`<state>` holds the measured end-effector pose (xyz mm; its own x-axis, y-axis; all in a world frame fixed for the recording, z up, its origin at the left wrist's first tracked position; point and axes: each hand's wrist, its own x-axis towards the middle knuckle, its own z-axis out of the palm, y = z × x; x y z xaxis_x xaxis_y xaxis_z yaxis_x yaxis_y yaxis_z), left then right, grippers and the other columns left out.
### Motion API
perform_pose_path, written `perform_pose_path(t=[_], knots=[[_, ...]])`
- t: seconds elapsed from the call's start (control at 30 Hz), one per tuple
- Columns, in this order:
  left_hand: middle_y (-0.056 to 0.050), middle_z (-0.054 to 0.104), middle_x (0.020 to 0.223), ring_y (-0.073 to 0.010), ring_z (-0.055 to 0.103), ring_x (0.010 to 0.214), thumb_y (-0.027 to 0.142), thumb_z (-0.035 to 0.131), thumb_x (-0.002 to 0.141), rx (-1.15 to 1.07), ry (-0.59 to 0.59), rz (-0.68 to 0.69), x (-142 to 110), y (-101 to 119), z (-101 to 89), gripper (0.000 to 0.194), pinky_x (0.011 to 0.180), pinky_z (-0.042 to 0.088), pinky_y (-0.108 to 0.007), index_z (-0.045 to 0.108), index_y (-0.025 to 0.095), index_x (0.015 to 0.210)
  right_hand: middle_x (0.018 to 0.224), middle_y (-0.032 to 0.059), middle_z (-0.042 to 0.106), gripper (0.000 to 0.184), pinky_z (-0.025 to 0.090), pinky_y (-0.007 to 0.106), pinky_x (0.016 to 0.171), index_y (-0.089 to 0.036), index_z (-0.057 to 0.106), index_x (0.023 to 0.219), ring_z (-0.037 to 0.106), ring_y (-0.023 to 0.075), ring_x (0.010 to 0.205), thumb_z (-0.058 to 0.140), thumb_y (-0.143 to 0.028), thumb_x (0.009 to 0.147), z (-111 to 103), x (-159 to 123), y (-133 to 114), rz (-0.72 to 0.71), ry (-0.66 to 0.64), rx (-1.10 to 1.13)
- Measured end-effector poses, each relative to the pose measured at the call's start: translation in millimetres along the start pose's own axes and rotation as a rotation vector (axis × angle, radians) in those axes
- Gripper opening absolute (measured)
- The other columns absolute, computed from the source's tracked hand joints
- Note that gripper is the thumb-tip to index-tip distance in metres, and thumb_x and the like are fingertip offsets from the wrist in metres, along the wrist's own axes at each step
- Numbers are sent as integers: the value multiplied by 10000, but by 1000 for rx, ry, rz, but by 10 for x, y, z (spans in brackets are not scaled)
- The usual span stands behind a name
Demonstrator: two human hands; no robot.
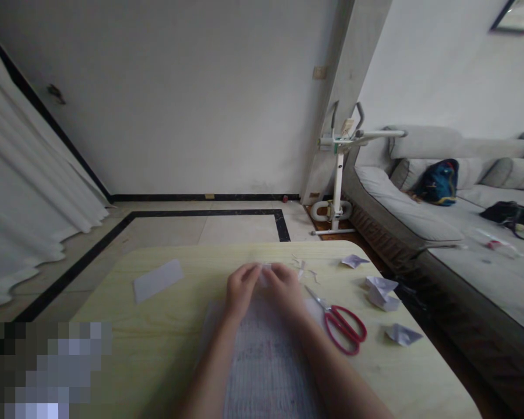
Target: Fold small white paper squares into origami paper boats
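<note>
My left hand (243, 286) and my right hand (284, 285) meet at the middle of the table, fingers closed on a small piece of white paper (264, 278) between them. Most of that piece is hidden by the fingers. Beneath my forearms lies a large sheet covered in writing (266, 372). To the right of my right hand are scissors with red handles (344, 329), their blades pointing toward thin paper scraps (303, 269). Folded paper pieces rest along the right side: one at the back (354, 261), a cluster (382, 293), and one nearer (403, 334).
A blank paper rectangle (158, 280) lies on the left of the pale wooden table (148, 349). Beyond the right edge stands a grey sofa (419, 227) with bags on it. White exercise equipment (338, 174) stands by the wall. A white curtain (21, 192) hangs at left.
</note>
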<state>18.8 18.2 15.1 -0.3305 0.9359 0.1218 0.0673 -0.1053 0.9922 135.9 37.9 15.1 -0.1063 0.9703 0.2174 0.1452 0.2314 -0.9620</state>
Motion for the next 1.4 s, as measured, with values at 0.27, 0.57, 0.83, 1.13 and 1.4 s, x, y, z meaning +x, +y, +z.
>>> perform_pose_path(t=[0.27,0.57,0.83,1.13,1.4], knots=[[-42,684,768,-152,598,692,377,646,704,-41,10,-29,5,-2,-12,268,636,463,-237,699,135,806,603,1,587,247,376,216,560,-134,648,683,516,133,606,543,-327,796,0,-6,8,4,-7,15],[-22,660,728,-136,569,671,381,650,705,-78,-21,-36,12,-46,-29,256,617,437,-224,687,138,773,606,-6,570,251,362,213,558,-133,642,688,503,125,605,534,-321,814,-15,-10,0,-4,-35,30],[-2,633,676,-126,549,654,347,645,710,-121,-19,-51,-5,-37,-28,207,612,418,-215,684,146,736,590,-14,548,259,350,213,556,-134,620,655,488,120,602,524,-307,822,-28,-19,-41,-26,-31,-17],[-8,646,702,-143,575,691,334,645,702,-200,-34,-43,-18,-30,-21,186,647,434,-230,674,152,725,587,-3,571,249,381,219,553,-136,633,655,516,127,597,542,-310,807,-9,-35,-53,1,-14,22],[-20,653,729,-146,563,699,365,618,734,-59,-53,1,-19,33,-30,232,646,430,-226,686,145,767,722,47,676,149,464,271,667,-147,679,761,604,177,702,588,-264,752,3,-5,-2,-13,64,124]])
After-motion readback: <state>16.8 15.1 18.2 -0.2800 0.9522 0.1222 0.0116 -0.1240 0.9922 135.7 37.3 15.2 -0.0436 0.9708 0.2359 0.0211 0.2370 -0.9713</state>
